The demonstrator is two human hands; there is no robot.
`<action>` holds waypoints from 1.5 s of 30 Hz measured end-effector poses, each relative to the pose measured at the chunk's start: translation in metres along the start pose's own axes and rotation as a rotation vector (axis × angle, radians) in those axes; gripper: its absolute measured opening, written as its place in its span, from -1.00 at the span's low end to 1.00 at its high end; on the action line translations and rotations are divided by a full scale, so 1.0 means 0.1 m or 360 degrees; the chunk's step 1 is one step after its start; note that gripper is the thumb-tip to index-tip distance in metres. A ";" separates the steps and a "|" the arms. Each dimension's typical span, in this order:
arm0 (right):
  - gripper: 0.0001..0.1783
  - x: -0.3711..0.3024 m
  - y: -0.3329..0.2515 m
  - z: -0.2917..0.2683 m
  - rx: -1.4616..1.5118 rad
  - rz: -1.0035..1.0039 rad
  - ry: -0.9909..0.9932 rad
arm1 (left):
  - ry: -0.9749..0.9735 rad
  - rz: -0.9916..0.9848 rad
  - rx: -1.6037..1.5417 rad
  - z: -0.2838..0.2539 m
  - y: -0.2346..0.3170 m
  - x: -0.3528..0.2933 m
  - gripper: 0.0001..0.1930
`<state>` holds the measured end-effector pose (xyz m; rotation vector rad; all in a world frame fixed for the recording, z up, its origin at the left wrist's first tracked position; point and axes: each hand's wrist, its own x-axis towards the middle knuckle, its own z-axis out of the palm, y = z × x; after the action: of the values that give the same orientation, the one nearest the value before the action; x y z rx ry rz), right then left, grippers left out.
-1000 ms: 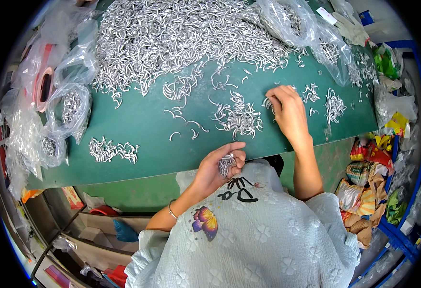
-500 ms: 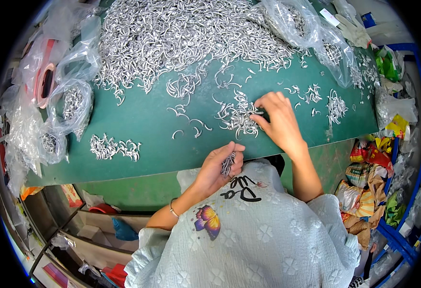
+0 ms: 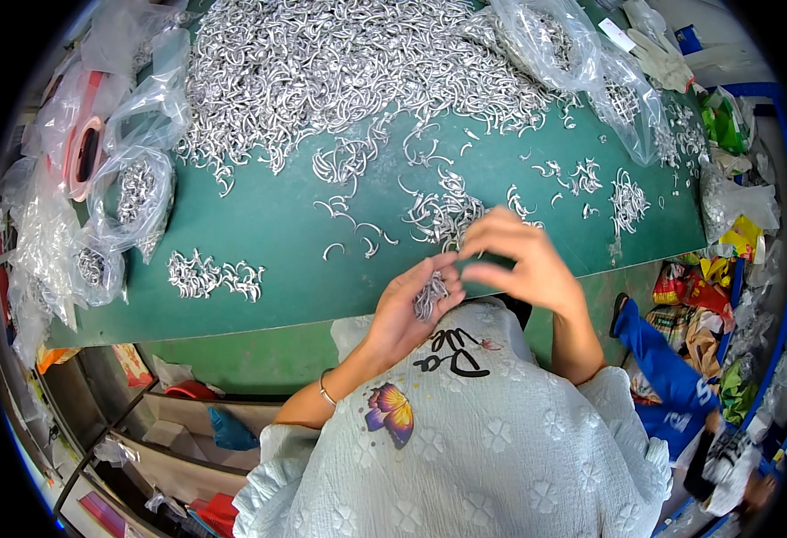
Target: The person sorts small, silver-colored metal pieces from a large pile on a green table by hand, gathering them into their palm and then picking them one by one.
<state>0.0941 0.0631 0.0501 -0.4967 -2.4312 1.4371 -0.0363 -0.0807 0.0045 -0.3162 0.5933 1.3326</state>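
A great heap of curved silver metal hooks (image 3: 321,63) covers the far half of a green worktable (image 3: 259,224), flanked by clear plastic bags (image 3: 133,193) part-filled with the same pieces. At the table's near edge the left hand (image 3: 402,309) cups a small bundle of hooks (image 3: 429,294), fingers curled loosely round it, while the right hand (image 3: 523,260) hovers beside, fingertips pinched together; what they grip cannot be made out. The pieces look light, stiff, slick and prone to tangle, best pinched at the bend.
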 end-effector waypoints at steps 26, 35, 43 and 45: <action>-0.90 0.03 0.22 0.01 -0.0649 0.0460 0.0489 | -0.0109 -0.0142 0.0135 -0.04 0.06 -0.08 -0.71; -0.85 0.00 0.25 0.04 -0.1003 0.0446 0.0422 | -0.0086 -0.0146 0.0169 -0.02 0.08 -0.09 -0.71; -0.86 0.03 0.33 0.12 -0.1063 0.0432 0.0498 | -0.0105 -0.0146 0.0176 -0.02 0.06 -0.07 -0.71; -0.86 0.02 0.26 0.05 -0.1035 0.0466 0.0483 | -0.0173 -0.0134 0.0122 -0.07 0.05 -0.06 -0.69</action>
<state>0.0939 0.0716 0.0253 -1.1521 -2.5935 0.5460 -0.0435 -0.0884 0.0027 -0.2026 0.5329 1.2344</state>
